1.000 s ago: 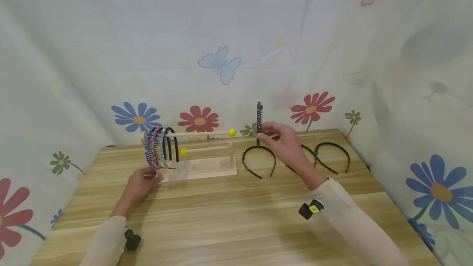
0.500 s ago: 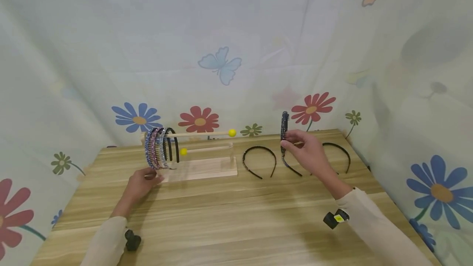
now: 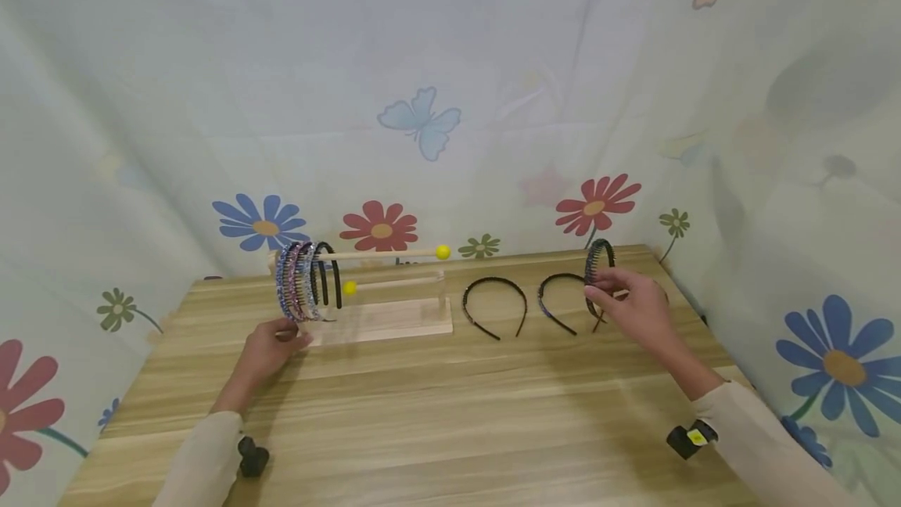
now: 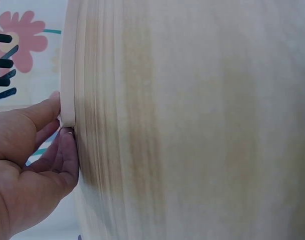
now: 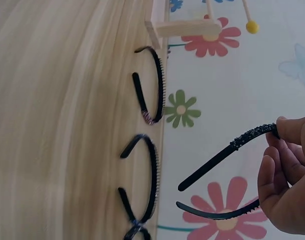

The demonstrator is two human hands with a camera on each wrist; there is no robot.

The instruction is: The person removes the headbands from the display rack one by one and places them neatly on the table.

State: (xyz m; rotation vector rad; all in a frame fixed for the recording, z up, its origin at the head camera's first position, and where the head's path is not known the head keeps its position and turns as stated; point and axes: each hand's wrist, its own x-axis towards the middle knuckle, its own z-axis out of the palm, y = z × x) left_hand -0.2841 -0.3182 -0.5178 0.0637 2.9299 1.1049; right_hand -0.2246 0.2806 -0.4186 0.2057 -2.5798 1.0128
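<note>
In the head view, my right hand [image 3: 633, 307] pinches a black headband [image 3: 594, 264] studded with dark glitter and holds it up off the table. Thumb and fingertips grip it at the curved band in the right wrist view, with both ends [image 5: 192, 181] pointing away from the palm. My left hand [image 3: 263, 352] holds the front left corner of a wooden headband rack [image 3: 394, 322], thumb on one side of its base board [image 4: 67, 65] and fingers at the end. Several headbands [image 3: 296, 284], blue, pink, silver and black, hang at the left of the rack's upper rod.
Two black headbands, one in the middle [image 3: 493, 280] and one farther right [image 3: 543, 305], lie on the wooden table [image 3: 436, 421]. Another [image 5: 137, 231] lies mostly behind my right hand. Yellow balls [image 3: 443, 252] cap the rods. A flower-printed curtain [image 3: 479, 170] stands behind the table.
My right hand has moved right and slightly down with the headband, from above the middle headband to above the rightmost one, turning the band. The left hand and rack have stayed still.
</note>
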